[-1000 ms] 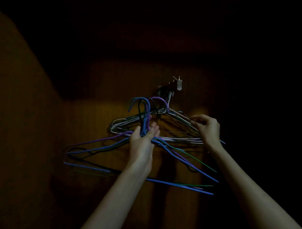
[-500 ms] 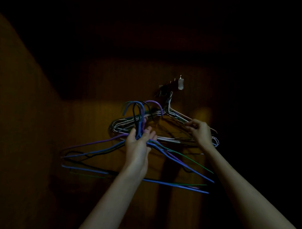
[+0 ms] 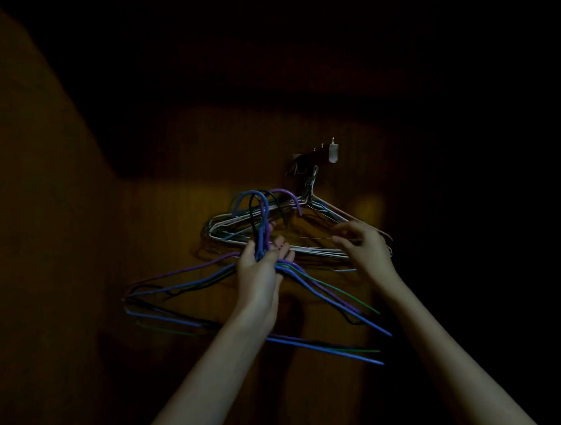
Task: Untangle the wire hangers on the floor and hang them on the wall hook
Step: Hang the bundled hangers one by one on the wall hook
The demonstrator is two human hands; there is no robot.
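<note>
Head view, lighting: very dim; you see only a brown wall (image 3: 185, 164) and what your arms hold up before it.
Landmark: the wall hook (image 3: 316, 156), a small rack fixed to the wall above and slightly to the side of both your hands.
Hung hangers (image 3: 271, 243): a pale wire bundle already suspended from the wall hook, necks gathered just below it, shoulders spreading down to both sides.
Coloured hangers (image 3: 326, 309): a second bundle of blue, purple, green and black wire, held below the wall hook and in front of the hung hangers; its curved tops rise to just beneath and beside the wall hook, not yet over it.
Left hand (image 3: 261, 269): below the wall hook, your fingers wrapped around the gathered necks of the coloured hangers, carrying the whole bundle.
Right hand (image 3: 367, 247): below the wall hook on the opposite side, fingers bent loosely at the sloping shoulder of the hung hangers; whether they pinch a wire or only touch it, you cannot tell in this light.
Lower bars: the coloured hangers' bottom wires run well below the wall hook, crossing behind your left forearm.
</note>
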